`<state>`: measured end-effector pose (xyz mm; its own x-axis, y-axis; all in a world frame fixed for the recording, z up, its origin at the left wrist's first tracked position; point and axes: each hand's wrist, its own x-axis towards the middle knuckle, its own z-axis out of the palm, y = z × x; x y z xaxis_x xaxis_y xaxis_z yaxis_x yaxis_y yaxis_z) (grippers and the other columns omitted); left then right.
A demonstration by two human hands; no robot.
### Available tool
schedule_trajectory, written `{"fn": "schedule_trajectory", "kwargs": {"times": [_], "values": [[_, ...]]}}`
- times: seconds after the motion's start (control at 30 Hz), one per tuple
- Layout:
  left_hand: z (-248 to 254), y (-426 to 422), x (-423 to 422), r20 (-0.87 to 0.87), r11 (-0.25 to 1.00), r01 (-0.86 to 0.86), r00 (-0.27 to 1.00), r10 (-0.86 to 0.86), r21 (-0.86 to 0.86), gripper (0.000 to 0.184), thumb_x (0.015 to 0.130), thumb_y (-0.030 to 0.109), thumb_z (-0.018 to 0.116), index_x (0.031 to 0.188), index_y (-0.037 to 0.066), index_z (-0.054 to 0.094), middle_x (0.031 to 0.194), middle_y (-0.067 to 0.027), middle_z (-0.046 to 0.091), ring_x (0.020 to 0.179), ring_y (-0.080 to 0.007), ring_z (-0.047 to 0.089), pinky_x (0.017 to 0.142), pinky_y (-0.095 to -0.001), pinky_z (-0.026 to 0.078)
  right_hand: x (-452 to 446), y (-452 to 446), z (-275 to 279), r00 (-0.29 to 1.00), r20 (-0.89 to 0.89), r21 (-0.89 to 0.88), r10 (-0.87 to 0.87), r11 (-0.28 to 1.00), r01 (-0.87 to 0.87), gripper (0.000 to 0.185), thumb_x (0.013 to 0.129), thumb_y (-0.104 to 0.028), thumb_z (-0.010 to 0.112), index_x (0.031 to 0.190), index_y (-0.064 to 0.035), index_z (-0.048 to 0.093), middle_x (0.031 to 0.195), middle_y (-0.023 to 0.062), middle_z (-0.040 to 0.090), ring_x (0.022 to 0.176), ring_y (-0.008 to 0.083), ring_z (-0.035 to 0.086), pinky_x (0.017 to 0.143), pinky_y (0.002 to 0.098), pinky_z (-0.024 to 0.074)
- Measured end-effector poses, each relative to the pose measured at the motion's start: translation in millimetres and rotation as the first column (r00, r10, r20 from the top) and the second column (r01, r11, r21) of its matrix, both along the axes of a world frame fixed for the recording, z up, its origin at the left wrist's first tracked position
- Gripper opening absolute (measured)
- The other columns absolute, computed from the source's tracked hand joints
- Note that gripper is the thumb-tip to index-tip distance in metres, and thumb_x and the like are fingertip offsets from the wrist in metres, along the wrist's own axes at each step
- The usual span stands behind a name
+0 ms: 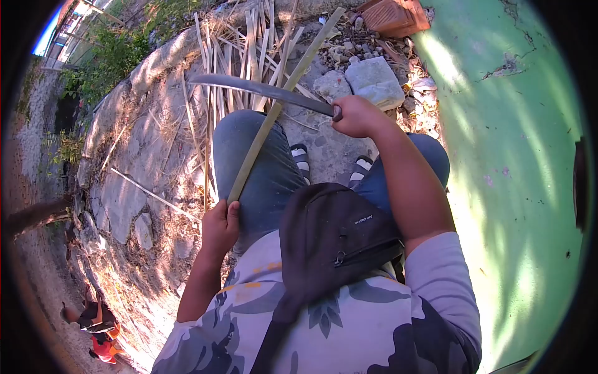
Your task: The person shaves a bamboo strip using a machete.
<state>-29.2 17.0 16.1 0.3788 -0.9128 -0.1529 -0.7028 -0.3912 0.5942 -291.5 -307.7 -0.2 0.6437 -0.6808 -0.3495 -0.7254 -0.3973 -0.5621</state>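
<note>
My right hand [359, 116] is closed round the handle of a long curved knife [268, 91], whose blade points left. The blade lies across a long flat greenish strip [265, 129], seemingly bamboo; whether they touch I cannot tell. My left hand [220, 225] grips the lower end of that strip, its thumb on top, beside my left knee. The strip slants up and right over my thigh. Beyond my knees, many thin pale strips [252, 50] are heaped on the ground.
Pale stone blocks [375, 82] and an orange brick [393, 17] lie ahead. A green wall [511, 156] stands close on my right. Rocky ground [134, 193] and plants [112, 68] are at left. People [99, 324] are at the lower left. A dark bag [336, 237] hangs on my chest.
</note>
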Motion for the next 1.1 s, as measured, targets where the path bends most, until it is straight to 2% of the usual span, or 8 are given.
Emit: {"fn": "schedule_trajectory", "kwargs": {"times": [0.07, 0.27, 0.4, 0.5, 0.63, 0.73, 0.93, 1.1], "values": [[0.3, -0.7, 3.1, 0.029, 1.0, 0.015, 0.999, -0.015, 0.01, 0.047, 0.105, 0.039, 0.055, 0.078, 0.001, 0.051, 0.059, -0.0198, 0.053, 0.052, -0.0408, 0.053, 0.051, -0.0467, 0.039, -8.0, -12.1, -2.0, 0.985, 0.048, 0.052, -0.164, 0.986, 0.161, 0.026, 0.079, -0.02, 0.065, 0.097, -0.0035, 0.072, 0.095, 0.0215, 0.072, 0.09, 0.0383, 0.07, 0.082, 0.044, 0.0544], [2.2, -2.5, 3.3, 0.015, 0.999, 0.016, 1.0, -0.016, 0.034, 0.046, 0.104, 0.039, 0.055, 0.079, 0.002, 0.052, 0.059, -0.02, 0.054, 0.053, -0.0416, 0.054, 0.051, -0.0473, 0.04, -1.3, 13.5, 2.2, 0.989, 0.061, -0.02, 0.132, 0.991, -0.131, 0.025, 0.079, -0.022, 0.066, 0.097, -0.0065, 0.073, 0.095, 0.0204, 0.073, 0.093, 0.0382, 0.07, 0.084, 0.0463, 0.0545], [-8.2, 0.6, 6.8, 0.002, 1.0, 0.019, 1.0, -0.019, -0.011, 0.045, 0.105, 0.039, 0.055, 0.079, 0.002, 0.052, 0.058, -0.0199, 0.054, 0.053, -0.0415, 0.055, 0.051, -0.0476, 0.04, 14.9, 39.1, 25.1, 0.961, -0.079, -0.094, 0.266, 0.957, -0.273, 0.023, 0.077, -0.021, 0.072, 0.095, -0.0078, 0.073, 0.096, 0.0181, 0.073, 0.096, 0.0366, 0.07, 0.086, 0.0464, 0.0547], [-5.8, -0.6, 6.1, -0.002, 1.0, 0.017, 1.0, -0.017, 0.018, 0.046, 0.105, 0.039, 0.055, 0.079, 0.002, 0.053, 0.057, -0.0196, 0.053, 0.052, -0.0411, 0.055, 0.051, -0.0472, 0.04, 3.6, 7.9, -1.4, 0.988, 0.016, 0.009, 0.156, 0.988, -0.156, 0.025, 0.077, -0.022, 0.074, 0.097, -0.007, 0.073, 0.096, 0.0181, 0.073, 0.095, 0.0368, 0.07, 0.086, 0.046, 0.0547], [-2.1, -1.2, 6.6, -0.015, 1.0, 0.013, 1.0, -0.013, 0.009, 0.046, 0.105, 0.039, 0.055, 0.079, 0.002, 0.052, 0.056, -0.0186, 0.052, 0.05, -0.0387, 0.053, 0.05, -0.046, 0.04, -10.2, -15.3, -13.2, 0.976, 0.124, 0.109, -0.179, 0.98, 0.166, 0.03, 0.078, -0.025, 0.075, 0.101, -0.0047, 0.073, 0.095, 0.0185, 0.073, 0.094, 0.0371, 0.07, 0.084, 0.0438, 0.0549], [-3.7, -2.0, 6.7, -0.023, 1.0, 0.019, 1.0, -0.019, 0.006, 0.046, 0.105, 0.039, 0.055, 0.079, 0.001, 0.053, 0.056, -0.018, 0.052, 0.048, -0.0368, 0.052, 0.05, -0.0449, 0.04, -12.3, -11.5, -16.1, 0.97, 0.17, 0.107, -0.174, 0.982, 0.157, 0.031, 0.078, -0.025, 0.074, 0.101, -0.0045, 0.073, 0.096, 0.0191, 0.073, 0.093, 0.0373, 0.07, 0.083, 0.044, 0.0551], [-2.6, -2.6, 5.1, -0.03, 0.999, 0.036, 0.999, -0.036, -0.018, 0.046, 0.105, 0.039, 0.055, 0.08, 0.001, 0.055, 0.056, -0.0179, 0.053, 0.048, -0.0359, 0.052, 0.049, -0.0442, 0.04, 2.0, 18.4, 10.0, 0.985, 0.008, -0.11, 0.17, 0.98, -0.168, 0.025, 0.077, -0.024, 0.072, 0.097, -0.0085, 0.073, 0.094, 0.0173, 0.073, 0.093, 0.0379, 0.069, 0.083, 0.0455, 0.0551], [-0.2, -1.3, 5.3, -0.046, 1.0, 0.025, 0.999, -0.026, -0.015, 0.046, 0.105, 0.039, 0.055, 0.08, 0.001, 0.055, 0.055, -0.0173, 0.053, 0.048, -0.0347, 0.052, 0.049, -0.0434, 0.04, 2.0, 9.4, 4.7, 0.992, 0.039, -0.089, 0.117, 0.99, -0.113, 0.024, 0.078, -0.025, 0.074, 0.096, -0.0093, 0.072, 0.094, 0.0167, 0.073, 0.092, 0.037, 0.07, 0.083, 0.0461, 0.0549]]}}
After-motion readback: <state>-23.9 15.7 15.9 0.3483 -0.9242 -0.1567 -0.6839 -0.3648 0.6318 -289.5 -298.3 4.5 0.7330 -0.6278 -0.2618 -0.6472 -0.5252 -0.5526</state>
